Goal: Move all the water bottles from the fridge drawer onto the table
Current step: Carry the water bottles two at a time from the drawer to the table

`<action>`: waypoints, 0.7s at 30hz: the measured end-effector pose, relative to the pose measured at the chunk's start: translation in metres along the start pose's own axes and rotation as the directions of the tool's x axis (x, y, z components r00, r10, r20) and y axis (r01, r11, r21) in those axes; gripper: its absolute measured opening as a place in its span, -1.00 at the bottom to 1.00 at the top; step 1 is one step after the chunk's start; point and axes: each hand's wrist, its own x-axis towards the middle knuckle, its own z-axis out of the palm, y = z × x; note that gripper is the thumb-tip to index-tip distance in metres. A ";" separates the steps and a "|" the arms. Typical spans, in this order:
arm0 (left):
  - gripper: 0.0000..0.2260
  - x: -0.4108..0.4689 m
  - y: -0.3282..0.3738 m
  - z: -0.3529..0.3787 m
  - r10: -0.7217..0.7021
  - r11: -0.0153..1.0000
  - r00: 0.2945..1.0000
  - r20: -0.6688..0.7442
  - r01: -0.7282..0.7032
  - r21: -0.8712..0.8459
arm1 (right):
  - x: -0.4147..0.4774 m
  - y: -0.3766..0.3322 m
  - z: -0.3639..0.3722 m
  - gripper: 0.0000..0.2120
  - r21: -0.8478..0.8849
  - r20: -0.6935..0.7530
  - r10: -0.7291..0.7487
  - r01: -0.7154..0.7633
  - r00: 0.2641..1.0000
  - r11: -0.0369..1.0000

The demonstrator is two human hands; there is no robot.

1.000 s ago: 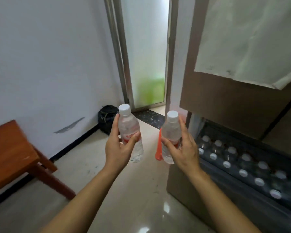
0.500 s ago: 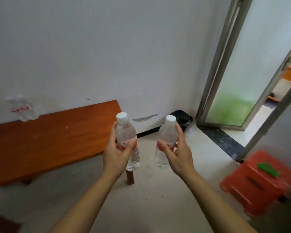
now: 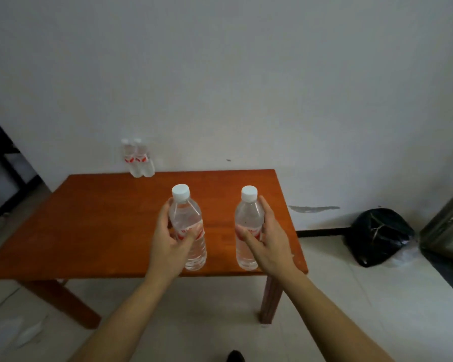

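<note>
Two water bottles were held upright over the near edge of the surface (image 3: 102, 218), the left bottle (image 3: 188, 223) grasped by the left grip (image 3: 168, 242) and the right bottle (image 3: 247, 223) by the right grip (image 3: 270, 242), so the placing step seemed in hand, and the next move called for lowering both gently before letting go.

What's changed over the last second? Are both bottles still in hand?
The person turned from the fridge to the table, now straight ahead; the fridge is out of view. The left hand still grips the left bottle, the right hand the right bottle, both upright, nothing let go. Two bottles stand at the table's far edge.
</note>
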 end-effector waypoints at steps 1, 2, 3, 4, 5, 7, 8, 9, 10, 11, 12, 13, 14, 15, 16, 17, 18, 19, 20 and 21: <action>-0.29 0.022 -0.006 -0.002 0.002 1.000 1.000 -0.006 -0.002 0.017 | 0.022 0.003 0.013 -0.18 0.014 0.012 -0.005 0.005 1.000 1.000; -0.28 0.044 -0.011 -0.003 0.001 0.999 1.000 -0.012 0.000 0.036 | 0.043 0.005 0.025 -0.18 0.024 0.029 -0.010 0.009 1.000 1.000; -0.28 0.067 -0.015 -0.005 -0.006 0.998 1.000 -0.015 0.006 0.059 | 0.066 0.006 0.037 -0.18 0.033 0.049 -0.012 0.010 0.999 0.999; -0.27 0.089 -0.019 -0.008 -0.015 0.996 1.000 -0.014 0.016 0.084 | 0.089 0.007 0.048 -0.16 0.041 0.072 -0.008 0.005 0.997 0.999; -0.26 0.112 -0.023 -0.010 -0.020 0.994 1.000 -0.015 0.022 0.106 | 0.113 0.008 0.058 -0.13 0.050 0.096 -0.006 0.001 0.995 0.999; -0.25 0.155 -0.031 -0.016 -0.015 0.990 1.000 -0.023 0.019 0.141 | 0.156 0.010 0.076 -0.05 0.055 0.138 -0.021 0.013 0.990 0.998; -0.27 0.174 -0.035 -0.019 -0.011 0.987 1.000 -0.028 0.016 0.157 | 0.177 0.010 0.085 -0.02 0.048 0.158 -0.031 0.024 0.987 0.999; -0.29 0.192 -0.041 -0.023 -0.010 0.985 0.999 -0.036 0.016 0.171 | 0.196 0.011 0.094 -0.01 0.036 0.174 -0.041 0.036 0.984 0.999; -0.33 0.208 -0.046 -0.027 -0.013 0.984 0.999 -0.047 0.021 0.179 | 0.212 0.010 0.104 -0.01 0.026 0.189 -0.051 0.047 0.981 0.999; -0.36 0.222 -0.052 -0.031 -0.015 0.982 0.998 -0.058 0.026 0.187 | 0.227 0.010 0.113 -0.02 0.020 0.207 -0.061 0.058 0.976 0.998; -0.37 0.236 -0.057 -0.035 -0.012 0.979 0.998 -0.064 0.025 0.201 | 0.241 0.009 0.123 -0.03 0.017 0.226 -0.069 0.067 0.972 0.998; -0.36 0.251 -0.063 -0.039 -0.008 0.975 0.998 -0.066 0.022 0.221 | 0.255 0.009 0.132 -0.05 0.010 0.245 -0.074 0.073 0.967 0.997; -0.36 0.266 -0.070 -0.043 -0.007 0.970 0.998 -0.067 0.023 0.241 | 0.270 0.011 0.142 -0.08 0.001 0.265 -0.074 0.076 0.961 0.997; -0.36 0.282 -0.079 -0.047 -0.007 0.966 0.998 -0.068 0.025 0.257 | 0.284 0.013 0.152 -0.12 -0.011 0.285 -0.072 0.079 0.956 0.997; -0.36 0.296 -0.088 -0.050 -0.011 0.963 0.998 -0.068 0.029 0.269 | 0.296 0.016 0.163 -0.15 -0.026 0.301 -0.070 0.082 0.951 0.996; -0.35 0.313 -0.099 -0.054 -0.013 0.958 0.998 -0.067 0.032 0.284 | 0.308 0.020 0.175 -0.17 -0.048 0.310 -0.063 0.082 0.949 0.995; -0.34 0.327 -0.110 -0.056 -0.013 0.951 0.998 -0.063 0.032 0.308 | 0.317 0.023 0.186 -0.18 -0.069 0.314 -0.053 0.078 0.948 0.995; -0.35 0.341 -0.120 -0.057 -0.009 0.941 0.999 -0.052 0.025 0.337 | 0.325 0.026 0.194 -0.19 -0.088 0.313 -0.040 0.071 0.949 0.994; -0.34 0.357 -0.131 -0.058 -0.005 0.934 0.999 -0.033 0.016 0.358 | 0.335 0.029 0.205 -0.21 -0.109 0.309 -0.024 0.061 0.951 0.992; -0.35 0.375 -0.142 -0.059 -0.002 0.932 1.000 -0.011 0.005 0.363 | 0.345 0.032 0.216 -0.23 -0.135 0.306 -0.007 0.051 0.952 0.989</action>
